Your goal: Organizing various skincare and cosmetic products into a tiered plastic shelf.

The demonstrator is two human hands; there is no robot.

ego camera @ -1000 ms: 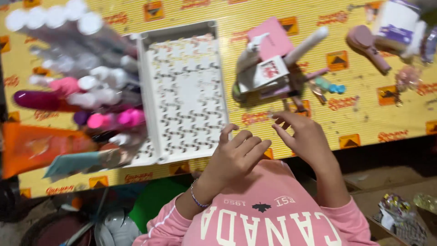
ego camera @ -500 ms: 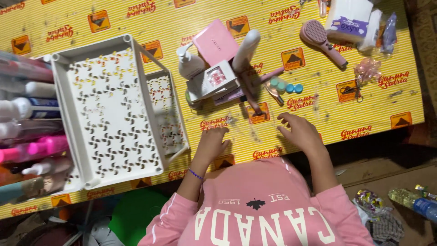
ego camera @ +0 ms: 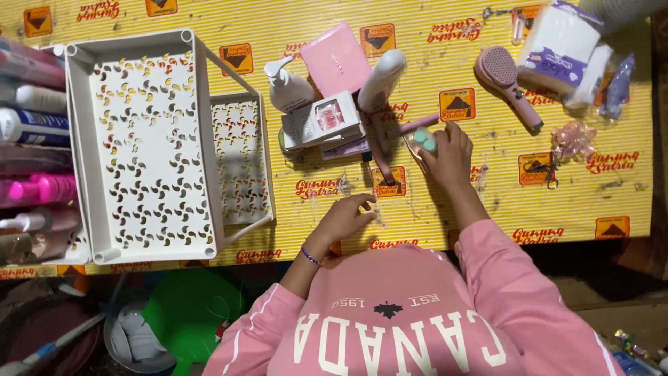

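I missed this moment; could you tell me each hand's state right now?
Left hand: loosely curled, holding nothing, on the table.
Right hand: closing on the small green case.

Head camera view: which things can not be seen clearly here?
- Small teal container: the right hand covers most of it.
- Bottles left of the white rack: cut by the left edge.
- Items under the table: dark and blurred.
- Left hand: fingertips blurred.

A table (ego camera: 487, 209) under a yellow patterned cover holds a white perforated rack (ego camera: 139, 146) at its left end, a pink hairbrush (ego camera: 504, 80) near the far right corner.
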